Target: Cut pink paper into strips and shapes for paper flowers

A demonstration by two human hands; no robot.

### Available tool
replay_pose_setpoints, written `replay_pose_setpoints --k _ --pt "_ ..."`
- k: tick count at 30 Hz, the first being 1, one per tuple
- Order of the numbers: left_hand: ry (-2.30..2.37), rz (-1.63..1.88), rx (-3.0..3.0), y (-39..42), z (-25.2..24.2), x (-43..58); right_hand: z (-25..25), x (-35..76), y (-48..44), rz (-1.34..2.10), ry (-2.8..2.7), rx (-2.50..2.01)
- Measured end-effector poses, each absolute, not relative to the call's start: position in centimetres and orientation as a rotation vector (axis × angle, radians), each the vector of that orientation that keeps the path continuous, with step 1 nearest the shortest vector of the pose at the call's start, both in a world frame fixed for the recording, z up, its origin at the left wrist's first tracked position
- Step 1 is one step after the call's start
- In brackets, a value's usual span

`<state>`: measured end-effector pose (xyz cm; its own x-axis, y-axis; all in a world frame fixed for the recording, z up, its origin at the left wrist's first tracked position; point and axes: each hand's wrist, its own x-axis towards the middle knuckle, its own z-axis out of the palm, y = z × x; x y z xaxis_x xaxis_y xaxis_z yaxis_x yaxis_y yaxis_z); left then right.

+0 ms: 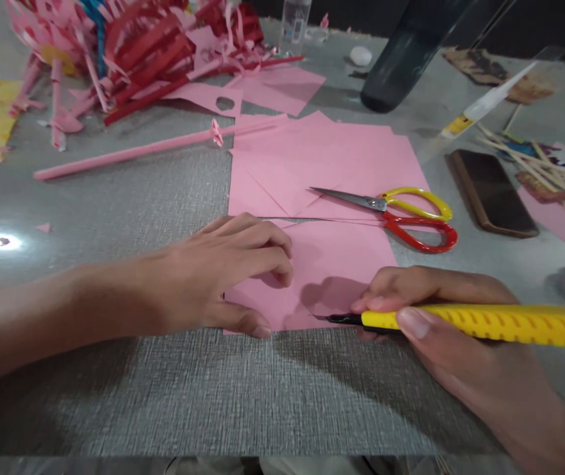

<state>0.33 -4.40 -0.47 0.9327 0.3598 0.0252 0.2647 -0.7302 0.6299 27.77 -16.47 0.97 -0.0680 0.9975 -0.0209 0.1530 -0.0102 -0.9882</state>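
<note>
A sheet of pink paper (312,264) lies on the grey table near its front edge. My left hand (233,270) rests on the sheet's left part, thumb apart from the bent fingers, pressing it down and holding nothing. My right hand (441,323) grips a yellow craft knife (500,323) with a dark, narrow tip. That tip touches the paper near its lower edge, where a short dark line shows. Just beyond the sheet, scissors (376,203) with one yellow and one red handle lie across more pink sheets (322,158).
A rolled pink paper stick (134,156) lies at left, before a heap of pink and red paper strips (148,53). On the right are a phone (493,191), thin wooden sticks (550,171) and a glue tube (490,99). A dark bottle (406,59) stands behind.
</note>
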Motion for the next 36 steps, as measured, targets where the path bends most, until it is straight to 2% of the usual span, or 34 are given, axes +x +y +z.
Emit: replay_pose_setpoints --k 36 --pt "0.422 0.231 2.468 -4.4 -0.8 0.3 0.7 28.8 -16.2 1.113 -1.361 -1.325"
